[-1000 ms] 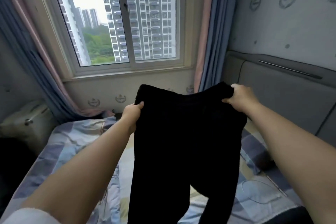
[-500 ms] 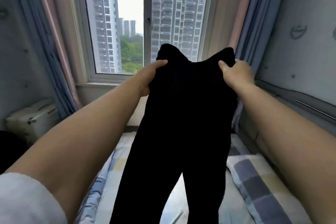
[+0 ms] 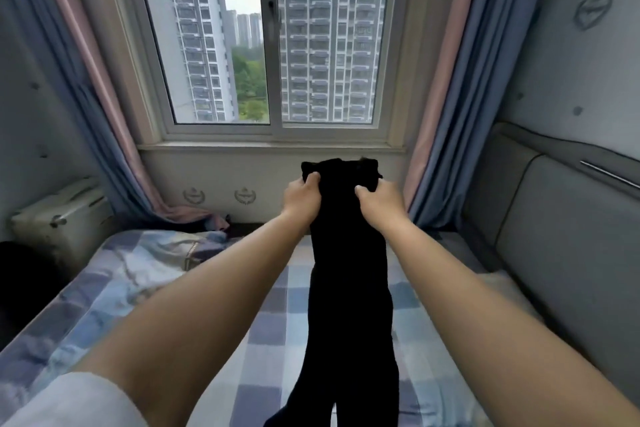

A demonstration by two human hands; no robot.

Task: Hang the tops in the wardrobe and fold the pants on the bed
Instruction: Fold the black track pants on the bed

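Both arms reach forward over the bed (image 3: 270,322). The left hand (image 3: 300,198) and right hand (image 3: 380,202) grip the waist of black pants (image 3: 349,274), close together, fingers curled into the cloth. The pants hang narrow from the hands, legs trailing down toward the checked sheet. Beyond the hands is a window (image 3: 273,45); curtains (image 3: 460,80) hang either side.

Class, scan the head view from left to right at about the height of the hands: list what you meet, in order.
White case → left hand → black pants → right hand → blue curtain → grey padded headboard.
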